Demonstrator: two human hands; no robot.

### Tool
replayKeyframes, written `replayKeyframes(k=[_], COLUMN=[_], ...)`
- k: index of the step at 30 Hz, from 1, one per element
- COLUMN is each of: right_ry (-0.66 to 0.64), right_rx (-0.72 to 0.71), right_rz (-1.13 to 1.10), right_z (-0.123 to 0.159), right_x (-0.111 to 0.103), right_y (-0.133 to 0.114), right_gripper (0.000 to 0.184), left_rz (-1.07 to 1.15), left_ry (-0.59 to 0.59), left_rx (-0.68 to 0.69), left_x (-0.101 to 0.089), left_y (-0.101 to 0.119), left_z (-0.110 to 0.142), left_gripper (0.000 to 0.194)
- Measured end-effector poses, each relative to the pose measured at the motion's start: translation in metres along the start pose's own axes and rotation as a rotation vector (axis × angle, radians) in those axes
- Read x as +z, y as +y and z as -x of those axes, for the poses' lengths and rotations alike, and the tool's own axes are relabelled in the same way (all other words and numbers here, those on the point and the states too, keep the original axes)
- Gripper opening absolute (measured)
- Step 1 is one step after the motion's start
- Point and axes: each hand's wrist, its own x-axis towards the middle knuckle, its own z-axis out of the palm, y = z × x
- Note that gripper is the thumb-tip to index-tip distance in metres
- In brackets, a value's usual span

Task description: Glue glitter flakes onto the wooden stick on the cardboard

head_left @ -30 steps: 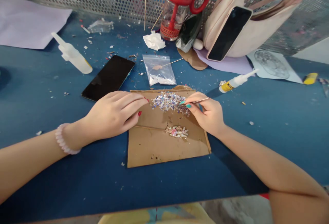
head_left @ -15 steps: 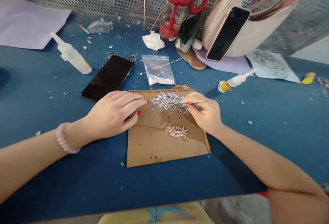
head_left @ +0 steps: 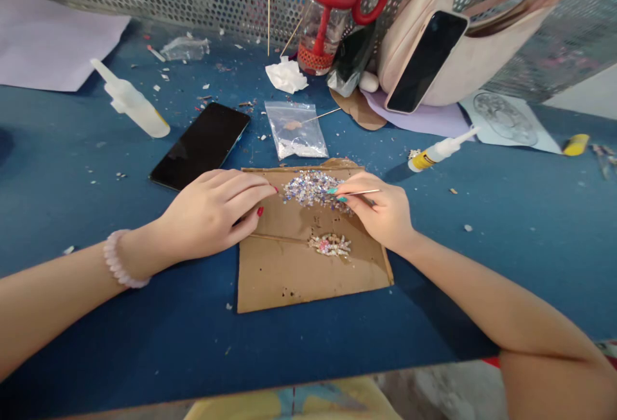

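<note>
My right hand point(head_left: 383, 211) pinches a thin stick-like tool point(head_left: 369, 191) between thumb and fingers. Its fingertips are at the right side of a pile of small glittery bits point(head_left: 308, 189), which hides the tool's tip. The pile lies on a flat piece of cardboard point(head_left: 274, 279). My left hand point(head_left: 212, 214) rests over the cardboard's left edge, palm down, with thumb and fingers apart. Below the pile lies a bead-covered ornament point(head_left: 330, 245) on a thin stick point(head_left: 279, 239), which runs left toward my left hand; its far end is hidden.
Behind my left hand lies a black phone point(head_left: 202, 144), with a glue bottle point(head_left: 137, 108) beyond. A clear zip bag point(head_left: 296, 131) sits behind the cardboard. A yellow-labelled glue bottle point(head_left: 434, 153) is at right. A red-handled cup point(head_left: 321, 35) and pale handbag point(head_left: 482, 60) stand behind.
My right hand's fingertips have shifted very slightly left over the glittery pile. The whole view has moved a little; my left hand stays in place.
</note>
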Motion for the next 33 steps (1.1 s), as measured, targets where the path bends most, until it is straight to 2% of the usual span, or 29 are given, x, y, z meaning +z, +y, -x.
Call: replayKeyframes(k=[11, 33], right_ry=[0.016, -0.006], right_rx=[0.0, 0.099], right_rz=[0.022, 0.027], right_z=[0.0013, 0.002], right_x=[0.0015, 0.0006], right_y=[0.0015, 0.0011], right_gripper=[0.012, 0.011], left_rz=[-0.001, -0.006], left_ry=[0.006, 0.006], left_rx=[0.002, 0.006], left_x=[0.0017, -0.0002], left_y=[-0.0002, 0.0004], left_z=[0.0, -0.0009], left_gripper=[0.03, 0.029])
